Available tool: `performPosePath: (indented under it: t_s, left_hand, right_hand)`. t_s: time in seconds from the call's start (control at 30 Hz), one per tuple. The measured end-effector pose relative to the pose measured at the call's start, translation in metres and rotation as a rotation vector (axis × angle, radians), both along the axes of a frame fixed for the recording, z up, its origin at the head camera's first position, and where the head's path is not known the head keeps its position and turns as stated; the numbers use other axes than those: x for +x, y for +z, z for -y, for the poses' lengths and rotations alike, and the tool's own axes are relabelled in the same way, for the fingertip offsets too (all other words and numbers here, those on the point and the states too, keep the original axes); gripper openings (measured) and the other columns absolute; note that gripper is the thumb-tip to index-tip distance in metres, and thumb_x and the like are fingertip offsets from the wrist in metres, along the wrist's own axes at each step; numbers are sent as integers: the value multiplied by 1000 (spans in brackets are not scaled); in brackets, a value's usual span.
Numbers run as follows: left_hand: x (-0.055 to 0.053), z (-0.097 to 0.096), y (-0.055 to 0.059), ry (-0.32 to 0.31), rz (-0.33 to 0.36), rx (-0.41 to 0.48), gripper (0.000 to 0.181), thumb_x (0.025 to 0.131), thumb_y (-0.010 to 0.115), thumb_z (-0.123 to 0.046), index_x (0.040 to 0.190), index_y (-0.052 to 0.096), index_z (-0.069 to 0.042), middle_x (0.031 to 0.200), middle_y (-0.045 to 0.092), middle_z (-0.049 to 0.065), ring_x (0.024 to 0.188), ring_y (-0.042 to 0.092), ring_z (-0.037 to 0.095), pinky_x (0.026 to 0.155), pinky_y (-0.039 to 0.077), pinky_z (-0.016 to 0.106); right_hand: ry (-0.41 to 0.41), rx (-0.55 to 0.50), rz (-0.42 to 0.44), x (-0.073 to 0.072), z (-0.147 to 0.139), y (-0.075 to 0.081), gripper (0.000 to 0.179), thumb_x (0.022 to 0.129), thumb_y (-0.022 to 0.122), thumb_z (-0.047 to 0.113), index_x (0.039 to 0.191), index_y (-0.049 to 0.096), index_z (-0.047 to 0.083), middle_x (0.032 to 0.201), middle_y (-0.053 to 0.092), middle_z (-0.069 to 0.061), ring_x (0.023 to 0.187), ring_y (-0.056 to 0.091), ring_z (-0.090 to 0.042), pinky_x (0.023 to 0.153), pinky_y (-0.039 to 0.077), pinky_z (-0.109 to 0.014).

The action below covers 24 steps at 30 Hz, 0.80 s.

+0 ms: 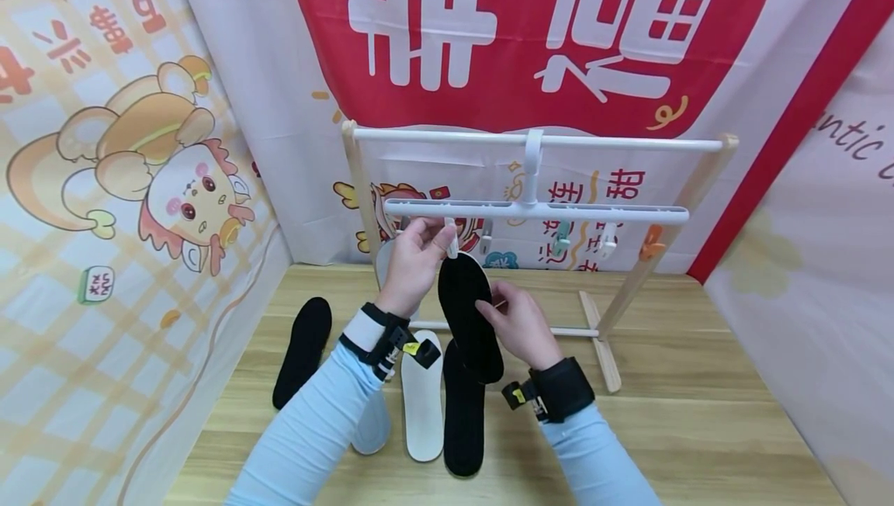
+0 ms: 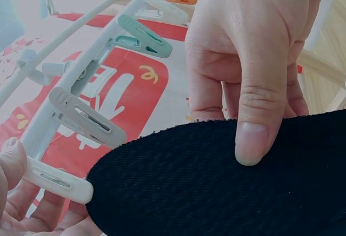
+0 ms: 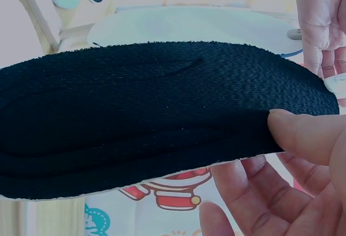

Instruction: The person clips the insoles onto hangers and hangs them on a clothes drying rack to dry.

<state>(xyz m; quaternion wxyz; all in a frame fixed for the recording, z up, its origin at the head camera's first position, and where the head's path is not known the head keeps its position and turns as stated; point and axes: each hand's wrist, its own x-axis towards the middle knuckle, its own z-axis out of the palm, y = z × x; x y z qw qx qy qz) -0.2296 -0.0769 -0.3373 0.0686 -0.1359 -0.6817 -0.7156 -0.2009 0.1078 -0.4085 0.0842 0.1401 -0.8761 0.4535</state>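
Left hand point(image 1: 417, 261): grasping, with thumb and fingers pinching a white clip point(image 1: 452, 238) under the left part of a white hanger point(image 1: 594, 212). Right hand point(image 1: 520, 324): grasping, thumb on the face of a black insole point(image 1: 464, 304) and fingers behind its right edge.

The black insole is held raised and tilted below the hanger, its upper end touching the white clip. Whether the clip has closed over the edge cannot be told.

The hanger is hooked over the top bar point(image 1: 628, 142) of a rack with wooden uprights point(image 1: 632, 273). To the right of the white clip, in order, it carries a grey clip point(image 1: 486, 236), a teal clip point(image 1: 562, 237), a second white clip point(image 1: 609, 238) and an orange clip point(image 1: 653, 242). A pale insole point(image 1: 382, 258) hangs to the left, partly hidden by the left hand.

On the counter point(image 1: 698, 382), left to right: a dark insole point(image 1: 303, 351) lying apart; a greyish insole point(image 1: 372, 424), partly covered by the left forearm; a white insole point(image 1: 422, 405); and, just beside it, another black one point(image 1: 463, 421), its far end behind the raised insole. A red and white backdrop point(image 1: 517, 110) stands at the far side.
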Motion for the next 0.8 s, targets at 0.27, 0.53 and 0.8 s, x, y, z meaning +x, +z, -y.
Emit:
performPosePath:
  t_s: [0.27, 0.53, 0.8]
  left_hand:
    - [17, -2, 18, 0, -10, 0, 34, 103, 53, -12, 130, 51, 9, 124, 60, 20, 118, 58, 30, 102, 46, 37]
    - [6, -1, 6, -14, -34, 24, 35, 103, 53, -12, 130, 51, 9, 122, 61, 19, 112, 61, 22, 102, 46, 34]
    - [-3, 0, -6, -3, -54, 30, 37, 101, 57, -21, 128, 55, 3, 120, 62, 15, 111, 61, 21, 102, 46, 34]
  right_hand:
    - [-2, -12, 2, 0, 2, 2, 6, 95, 68, 16, 94, 65, 11, 86, 66, -2, 77, 61, -16, 73, 53, -35]
    - [8, -30, -16, 0, 4, 2, 6, 95, 69, 14, 96, 66, 9, 84, 64, -1, 76, 60, -17, 71, 51, -34]
    - [23, -65, -30, -1, 6, -2, 5, 95, 69, 13, 96, 66, 9, 85, 64, -1, 75, 59, -16, 69, 51, -33]
